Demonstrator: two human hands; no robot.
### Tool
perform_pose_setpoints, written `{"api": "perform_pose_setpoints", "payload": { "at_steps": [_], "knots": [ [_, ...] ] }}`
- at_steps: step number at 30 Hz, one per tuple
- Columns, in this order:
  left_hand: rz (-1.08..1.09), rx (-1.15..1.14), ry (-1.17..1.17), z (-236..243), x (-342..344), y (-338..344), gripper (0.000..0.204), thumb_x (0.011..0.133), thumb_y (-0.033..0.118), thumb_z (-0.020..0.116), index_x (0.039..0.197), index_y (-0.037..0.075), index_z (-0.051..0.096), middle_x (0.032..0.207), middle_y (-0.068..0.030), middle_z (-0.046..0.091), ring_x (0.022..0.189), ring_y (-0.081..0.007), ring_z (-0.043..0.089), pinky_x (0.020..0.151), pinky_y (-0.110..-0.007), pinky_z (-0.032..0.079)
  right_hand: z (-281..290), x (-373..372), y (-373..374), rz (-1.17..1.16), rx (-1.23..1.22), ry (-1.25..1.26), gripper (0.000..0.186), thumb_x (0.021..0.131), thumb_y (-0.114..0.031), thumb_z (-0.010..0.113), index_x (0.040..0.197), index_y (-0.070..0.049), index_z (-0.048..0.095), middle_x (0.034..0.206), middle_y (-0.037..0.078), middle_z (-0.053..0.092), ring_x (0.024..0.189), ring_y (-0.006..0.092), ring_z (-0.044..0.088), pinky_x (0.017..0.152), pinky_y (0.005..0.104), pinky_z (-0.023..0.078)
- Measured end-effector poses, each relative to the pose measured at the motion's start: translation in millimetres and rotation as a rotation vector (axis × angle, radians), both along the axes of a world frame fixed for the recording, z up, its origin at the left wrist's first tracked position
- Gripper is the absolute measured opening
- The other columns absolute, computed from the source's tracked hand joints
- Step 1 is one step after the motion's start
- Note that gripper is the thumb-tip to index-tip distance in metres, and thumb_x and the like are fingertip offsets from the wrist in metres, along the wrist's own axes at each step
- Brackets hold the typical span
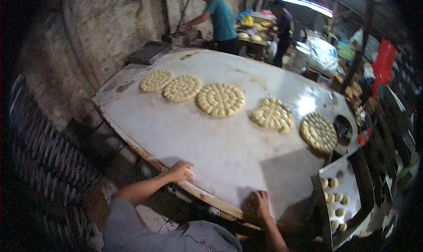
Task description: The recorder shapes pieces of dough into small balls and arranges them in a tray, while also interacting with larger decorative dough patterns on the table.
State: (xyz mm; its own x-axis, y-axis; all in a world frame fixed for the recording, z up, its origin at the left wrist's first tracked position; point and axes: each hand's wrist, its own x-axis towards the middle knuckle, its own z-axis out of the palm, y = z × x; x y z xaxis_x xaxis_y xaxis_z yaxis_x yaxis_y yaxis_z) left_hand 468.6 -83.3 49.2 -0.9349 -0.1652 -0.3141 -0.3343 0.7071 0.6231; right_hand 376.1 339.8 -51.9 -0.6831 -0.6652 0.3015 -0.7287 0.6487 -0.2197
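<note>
My left hand (180, 171) rests at the near edge of the pale tabletop (189, 141), fingers curled over something small and whitish that I cannot make out. Farther right, my right hand (262, 202) is cupped down on the same surface near the edge. Its palm side is hidden, so whatever lies under it does not show. Beyond both hands are several round, flat clusters of dough pieces: a large one (220, 100) in the middle, two toward the far left (183, 88), and two at the right, one with a gap in its rim (272, 115) and one whole (318, 132).
At the lower right, a metal tray (352, 181) holds several small dough balls. A dark round opening or bowl (343, 127) is at the table's right end. A shallow dark tray (149, 52) lies at the far left corner. Two people (221, 20) stand beyond the table.
</note>
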Motion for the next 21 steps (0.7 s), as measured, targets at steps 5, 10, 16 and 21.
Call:
{"api": "perform_pose_setpoints", "payload": {
  "at_steps": [5,10,16,21],
  "knots": [
    [-0.013,-0.495,0.648,-51.1,-52.0,-63.7,0.051,0.068,0.036,0.071,0.105,0.006,0.054,0.101,-0.0121,0.053,0.099,-0.0318,0.048,0.088,-0.045,0.038,33.8,-69.2,-20.3,-0.523,-0.958,-0.750,0.019,0.082,-0.013,0.052,0.095,-0.001,0.056,0.096,0.015,0.052,0.092,0.0336,0.049,0.081,0.0422,0.040],
    [0.325,-0.258,0.603,-33.0,-139.4,6.5,0.007,0.071,0.015,0.056,0.068,0.008,0.058,0.077,-0.0142,0.057,0.076,-0.0336,0.055,0.070,-0.044,0.046,14.0,-121.7,-88.9,-0.819,-0.476,-0.133,0.019,0.082,-0.018,0.057,0.085,0.000,0.055,0.087,0.015,0.054,0.087,0.0316,0.050,0.077,0.0439,0.042],
    [-0.333,-0.184,0.746,-50.0,-45.1,-48.5,0.011,0.071,0.017,0.060,0.074,0.007,0.057,0.084,-0.0113,0.054,0.088,-0.0278,0.049,0.078,-0.043,0.042,-18.0,-9.8,-122.1,-0.490,-0.164,0.081,0.018,0.084,-0.015,0.054,0.092,0.000,0.057,0.102,0.020,0.051,0.101,0.0295,0.044,0.090,0.0478,0.037],
    [-0.183,-0.338,0.754,-56.4,-146.8,-102.0,0.019,0.071,0.022,0.059,0.082,0.007,0.056,0.090,-0.0113,0.051,0.088,-0.0298,0.050,0.073,-0.045,0.044,-85.9,-105.9,89.2,-0.582,0.617,0.280,0.023,0.090,-0.019,0.041,0.098,-0.003,0.056,0.096,0.010,0.058,0.087,0.0214,0.055,0.079,0.0341,0.046]
  ]
}}
